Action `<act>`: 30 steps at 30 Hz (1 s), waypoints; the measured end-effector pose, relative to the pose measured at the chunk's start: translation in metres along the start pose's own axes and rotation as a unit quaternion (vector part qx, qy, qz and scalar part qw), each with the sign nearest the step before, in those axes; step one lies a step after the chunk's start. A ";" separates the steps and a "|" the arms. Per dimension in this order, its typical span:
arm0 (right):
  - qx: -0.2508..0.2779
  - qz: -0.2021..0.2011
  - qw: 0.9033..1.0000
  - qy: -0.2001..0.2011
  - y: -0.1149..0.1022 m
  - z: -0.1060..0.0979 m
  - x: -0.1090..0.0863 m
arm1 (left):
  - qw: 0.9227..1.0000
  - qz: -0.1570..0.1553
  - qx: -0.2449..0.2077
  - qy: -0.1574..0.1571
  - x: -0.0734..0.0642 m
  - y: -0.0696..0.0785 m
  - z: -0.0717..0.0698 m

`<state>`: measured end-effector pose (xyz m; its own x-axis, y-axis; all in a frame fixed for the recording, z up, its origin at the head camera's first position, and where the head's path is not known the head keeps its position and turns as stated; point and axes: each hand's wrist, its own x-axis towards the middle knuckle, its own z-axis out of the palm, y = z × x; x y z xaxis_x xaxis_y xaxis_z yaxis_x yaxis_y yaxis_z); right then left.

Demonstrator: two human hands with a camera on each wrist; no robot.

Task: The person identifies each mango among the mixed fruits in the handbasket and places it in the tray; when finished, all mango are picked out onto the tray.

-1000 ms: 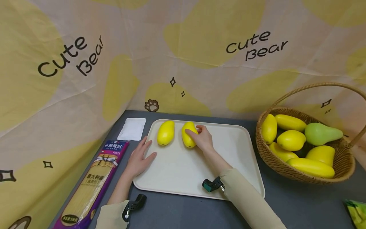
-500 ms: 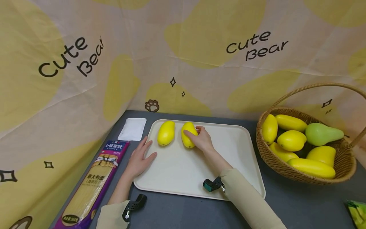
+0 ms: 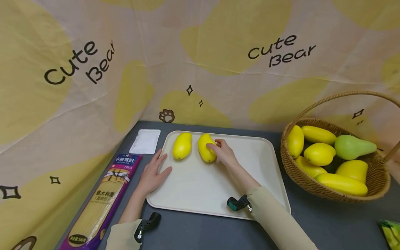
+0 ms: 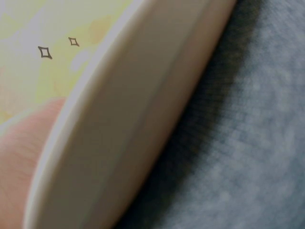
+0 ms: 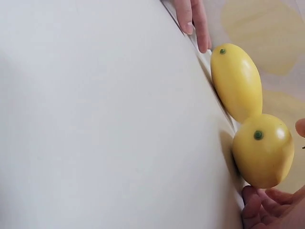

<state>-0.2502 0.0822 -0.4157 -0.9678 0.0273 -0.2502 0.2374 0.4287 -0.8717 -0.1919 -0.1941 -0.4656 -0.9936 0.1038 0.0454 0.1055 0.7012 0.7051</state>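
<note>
Two yellow mangoes lie side by side on a cream tray (image 3: 200, 187) in the head view. My right hand (image 3: 225, 152) is beside the right mango (image 3: 204, 148), thumb and fingers spread. In the right wrist view the thumb stands off this mango (image 5: 264, 152), while the fingertips are close by its lower side; whether they touch it I cannot tell. The left mango (image 3: 182, 146) lies apart from both hands. My left hand (image 3: 153, 175) rests on the tray's left edge with its fingers extended. Only the tray's side (image 4: 124, 105) and a blurred bit of that hand show in the left wrist view.
A wicker basket (image 3: 331, 194) of yellow fruit and a green pear (image 3: 354, 147) stands at the right. On the left lie a pasta packet (image 3: 103, 201) and a white square packet (image 3: 145, 141). A green packet (image 3: 392, 232) shows at the lower right. Printed cloth hangs behind.
My right hand has loosened from the right mango and drawn back slightly to the right. That mango stays in place on the tray. The left hand has not moved.
</note>
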 end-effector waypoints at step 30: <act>-0.048 -0.008 0.998 -0.034 0.008 -0.014 -0.011 | 1.000 -0.002 0.000 0.000 0.000 0.001 -0.001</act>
<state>-0.2391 0.0982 -0.4145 -0.9626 -0.0397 -0.2678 0.2103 0.5133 -0.8320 -0.1918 -0.1940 -0.4645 -0.9939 0.1010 0.0434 0.1021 0.7017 0.7051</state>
